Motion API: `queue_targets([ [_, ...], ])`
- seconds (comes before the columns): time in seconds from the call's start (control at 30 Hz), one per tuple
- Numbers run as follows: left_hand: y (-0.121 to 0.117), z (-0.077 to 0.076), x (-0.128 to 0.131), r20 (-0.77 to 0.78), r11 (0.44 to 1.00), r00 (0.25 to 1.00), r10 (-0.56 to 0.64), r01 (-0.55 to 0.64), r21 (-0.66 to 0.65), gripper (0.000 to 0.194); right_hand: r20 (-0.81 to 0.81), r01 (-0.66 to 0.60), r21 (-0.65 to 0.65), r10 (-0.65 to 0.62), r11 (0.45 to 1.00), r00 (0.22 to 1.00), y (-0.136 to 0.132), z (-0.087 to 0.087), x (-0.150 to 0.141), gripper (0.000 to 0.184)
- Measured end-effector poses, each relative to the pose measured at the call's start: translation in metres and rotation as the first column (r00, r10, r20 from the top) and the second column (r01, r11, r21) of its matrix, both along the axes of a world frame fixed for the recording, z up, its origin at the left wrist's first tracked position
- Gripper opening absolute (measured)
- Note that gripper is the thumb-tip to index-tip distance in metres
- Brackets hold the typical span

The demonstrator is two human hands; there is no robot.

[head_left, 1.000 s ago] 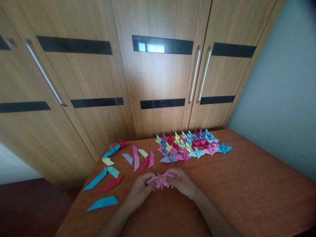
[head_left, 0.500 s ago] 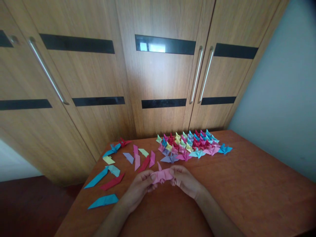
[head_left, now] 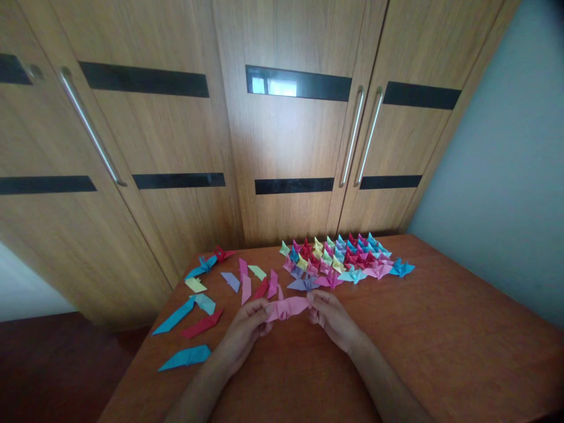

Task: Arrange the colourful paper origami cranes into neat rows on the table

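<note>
Between my two hands a pink origami crane point(head_left: 287, 308) is held above the table, its wings stretched out sideways. My left hand point(head_left: 251, 322) pinches one wing tip between thumb and fingers. The opposite wing tip is gripped by my right hand point(head_left: 326, 312). Just beyond them stands a purple paper crane point(head_left: 304, 284), first in a dense group of finished cranes point(head_left: 339, 255) in many colours. Left of my hands lie folded flat paper pieces, among them a red one point(head_left: 202, 324) and a blue one point(head_left: 185, 357).
The brown wooden table point(head_left: 418, 352) reaches back to a wooden wardrobe point(head_left: 286, 141) with metal handles. A pale wall point(head_left: 497, 194) stands on the right. At the table's far left corner sit a blue crane point(head_left: 205, 266) and a red crane point(head_left: 224, 254).
My hands have drawn slightly apart, and the pink crane's wings are spread wider and flatter. The crane has moved a little up and to the left.
</note>
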State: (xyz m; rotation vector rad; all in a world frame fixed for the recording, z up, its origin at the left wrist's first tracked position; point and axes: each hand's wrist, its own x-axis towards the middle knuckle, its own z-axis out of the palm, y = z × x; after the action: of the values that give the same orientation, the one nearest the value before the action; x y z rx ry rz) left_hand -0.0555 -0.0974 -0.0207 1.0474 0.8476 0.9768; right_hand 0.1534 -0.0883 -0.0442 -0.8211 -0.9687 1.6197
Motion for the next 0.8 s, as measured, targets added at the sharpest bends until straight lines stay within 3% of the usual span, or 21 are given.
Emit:
queue_targets([
  [0.23,0.004,0.0,0.0,-0.058,0.993,0.992,0.113,-0.111,0.031,0.028,-0.045,0.111,0.028,-0.11,0.993,0.993,0.005,0.0,0.005,0.034],
  [0.4,0.004,-0.001,0.004,-0.221,0.976,0.953,0.209,-0.189,0.109,0.033,0.214,0.146,0.221,-0.194,0.964,0.957,0.0,0.004,0.0,0.031],
  [0.57,0.004,-0.006,0.008,-0.351,0.964,0.907,0.234,-0.171,0.203,0.035,0.518,0.004,0.492,-0.296,0.871,0.803,-0.01,0.007,-0.009,0.019],
  [0.8,0.002,-0.011,0.012,-0.381,0.939,0.907,0.18,-0.043,0.341,0.035,0.668,-0.098,0.627,-0.468,0.773,0.579,-0.013,-0.005,-0.016,0.013],
])
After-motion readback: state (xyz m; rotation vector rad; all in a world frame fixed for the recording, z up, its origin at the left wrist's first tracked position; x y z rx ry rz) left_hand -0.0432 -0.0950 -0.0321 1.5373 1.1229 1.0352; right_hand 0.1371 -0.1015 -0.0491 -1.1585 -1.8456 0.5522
